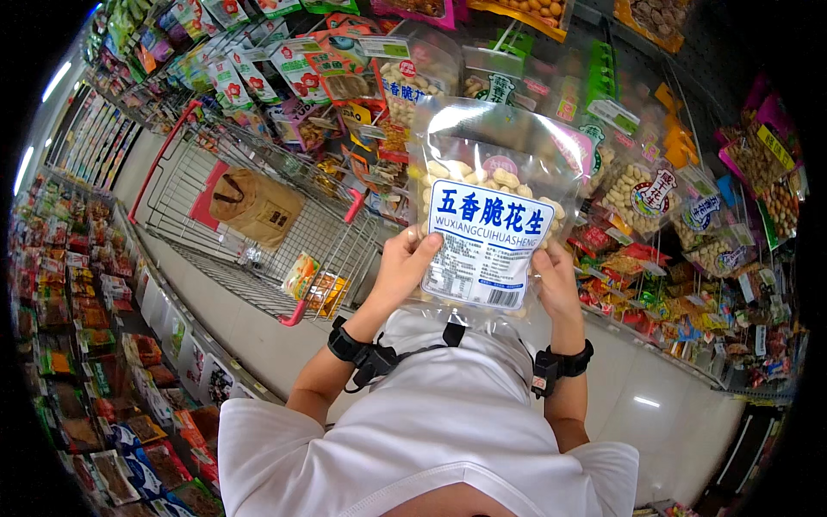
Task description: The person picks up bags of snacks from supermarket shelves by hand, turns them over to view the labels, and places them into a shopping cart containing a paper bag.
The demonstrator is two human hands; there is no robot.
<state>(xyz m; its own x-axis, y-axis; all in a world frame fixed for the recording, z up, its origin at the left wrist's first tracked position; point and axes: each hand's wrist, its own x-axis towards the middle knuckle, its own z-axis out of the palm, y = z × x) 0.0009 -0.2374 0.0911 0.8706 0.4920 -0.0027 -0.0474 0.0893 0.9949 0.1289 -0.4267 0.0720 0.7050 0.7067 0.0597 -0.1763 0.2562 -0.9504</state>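
Observation:
A clear plastic bag of peanuts in their shells point(491, 213) is held upright before my chest, its printed white label facing me. My left hand point(408, 263) grips its lower left side, thumb on the front. On the lower right side, my right hand point(555, 276) pinches the same bag with the thumb in front; the fingers of both hands are partly hidden behind it. Black straps with small devices are on both wrists. Similar hanging bags of peanuts point(639, 194) are on the rack just beyond.
A wire shopping cart point(187, 174) stands at the left, holding a brown bag point(255, 205) and small food packs point(316, 281). Hooks of packaged snacks point(336, 61) span the far side. Shelves of packets point(84, 310) line the left; tiled floor point(636, 375) shows at right.

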